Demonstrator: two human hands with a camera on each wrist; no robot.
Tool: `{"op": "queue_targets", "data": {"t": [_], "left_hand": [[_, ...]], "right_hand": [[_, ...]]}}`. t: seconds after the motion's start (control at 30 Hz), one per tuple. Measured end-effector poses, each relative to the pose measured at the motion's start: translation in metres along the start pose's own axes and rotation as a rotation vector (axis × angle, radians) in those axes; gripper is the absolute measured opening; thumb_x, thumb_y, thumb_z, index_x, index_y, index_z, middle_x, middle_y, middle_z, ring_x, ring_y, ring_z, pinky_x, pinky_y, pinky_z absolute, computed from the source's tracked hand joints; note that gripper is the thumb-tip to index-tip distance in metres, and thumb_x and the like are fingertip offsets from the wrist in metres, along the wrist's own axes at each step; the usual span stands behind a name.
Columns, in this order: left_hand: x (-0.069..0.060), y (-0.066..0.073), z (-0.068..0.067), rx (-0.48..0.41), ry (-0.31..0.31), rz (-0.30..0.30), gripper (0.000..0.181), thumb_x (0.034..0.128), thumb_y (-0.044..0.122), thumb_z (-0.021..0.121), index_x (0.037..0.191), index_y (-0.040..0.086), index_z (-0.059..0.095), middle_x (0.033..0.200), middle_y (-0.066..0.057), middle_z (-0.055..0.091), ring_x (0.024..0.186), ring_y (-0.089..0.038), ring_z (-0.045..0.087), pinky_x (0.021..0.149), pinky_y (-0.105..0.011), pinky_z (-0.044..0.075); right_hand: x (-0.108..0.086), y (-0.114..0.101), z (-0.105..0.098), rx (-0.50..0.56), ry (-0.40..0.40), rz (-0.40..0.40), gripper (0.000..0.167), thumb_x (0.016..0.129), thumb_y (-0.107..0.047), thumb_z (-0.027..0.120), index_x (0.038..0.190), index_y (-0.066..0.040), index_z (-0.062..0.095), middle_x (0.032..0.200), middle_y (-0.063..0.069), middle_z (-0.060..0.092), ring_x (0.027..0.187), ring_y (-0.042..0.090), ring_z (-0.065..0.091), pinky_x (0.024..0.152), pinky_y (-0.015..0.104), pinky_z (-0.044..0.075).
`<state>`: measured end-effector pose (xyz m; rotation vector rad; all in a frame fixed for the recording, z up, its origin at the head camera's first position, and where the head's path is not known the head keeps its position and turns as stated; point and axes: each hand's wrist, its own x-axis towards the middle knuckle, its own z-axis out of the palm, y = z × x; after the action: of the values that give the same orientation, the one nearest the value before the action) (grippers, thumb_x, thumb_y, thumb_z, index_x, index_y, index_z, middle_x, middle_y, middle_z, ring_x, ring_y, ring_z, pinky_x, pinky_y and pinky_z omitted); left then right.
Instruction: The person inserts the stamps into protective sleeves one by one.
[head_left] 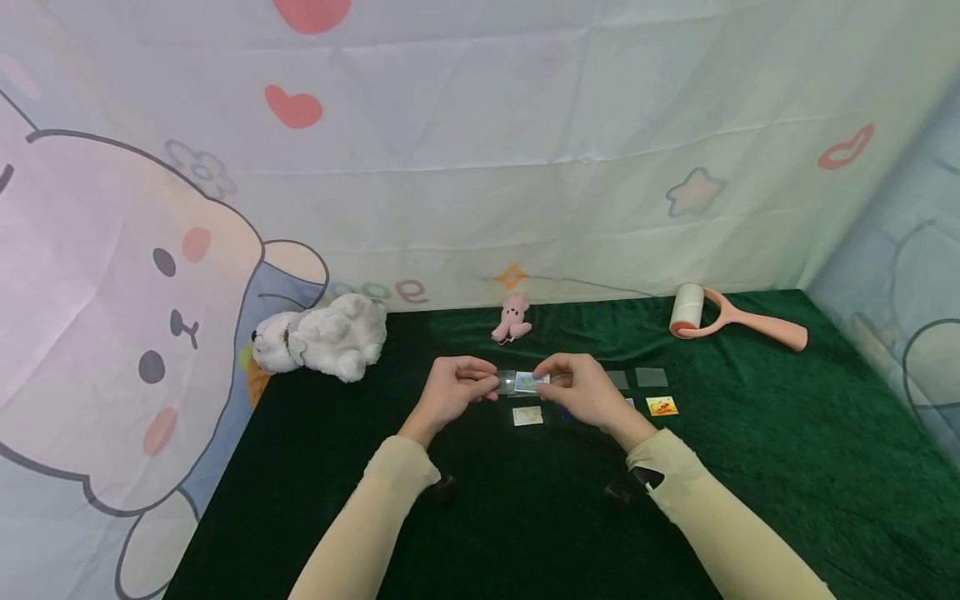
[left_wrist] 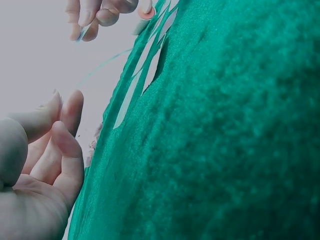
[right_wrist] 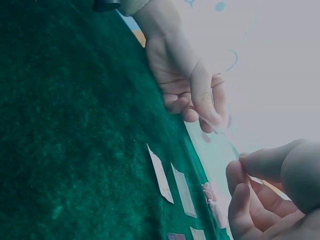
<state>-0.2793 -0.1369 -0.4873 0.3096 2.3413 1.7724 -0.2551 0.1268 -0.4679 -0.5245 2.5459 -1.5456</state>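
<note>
My left hand pinches the left end of a small clear plastic sleeve between thumb and fingers, above the green cloth. At the sleeve's right end, my right hand pinches a small picture card with a pale blue edge. Card and sleeve overlap; how far the card lies inside the sleeve I cannot tell. In the right wrist view the sleeve appears as a thin, nearly edge-on strip between both hands. Below the hands lies a pale card; right of it, a dark blue one is mostly hidden by my right hand.
Right of my right hand lie a yellow-orange picture card and clear sleeves on the green cloth. Behind are a pink plush toy, a white plush dog and a pink-handled lint roller, before a printed curtain.
</note>
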Motion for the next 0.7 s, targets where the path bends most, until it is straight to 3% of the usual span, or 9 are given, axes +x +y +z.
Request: {"op": "queue_targets", "data": {"t": [0.27,0.7], "left_hand": [[-0.0015,0.0020,0.0000,-0.006,-0.012,-0.004,0.027,0.0961,0.017,0.078,0.118,0.001,0.076,0.103,-0.012,0.080,0.082,-0.023,0.078,0.076,-0.029,0.060],[-0.0018,0.0005,0.0013,-0.022,-0.029,0.024,0.027,0.0974,0.012,0.077,0.119,-0.004,0.073,0.104,-0.012,0.079,0.084,-0.021,0.078,0.077,-0.029,0.061]], "right_hand": [[-0.0005,-0.0033,0.0002,-0.085,0.006,-0.016,0.018,0.100,-0.011,0.072,0.118,-0.009,0.073,0.114,0.011,0.072,0.084,0.020,0.066,0.071,0.033,0.055],[-0.0010,-0.0019,-0.0005,-0.095,0.010,-0.029,0.018,0.099,-0.012,0.073,0.117,-0.009,0.073,0.109,0.010,0.072,0.080,0.020,0.065,0.067,0.034,0.055]]}}
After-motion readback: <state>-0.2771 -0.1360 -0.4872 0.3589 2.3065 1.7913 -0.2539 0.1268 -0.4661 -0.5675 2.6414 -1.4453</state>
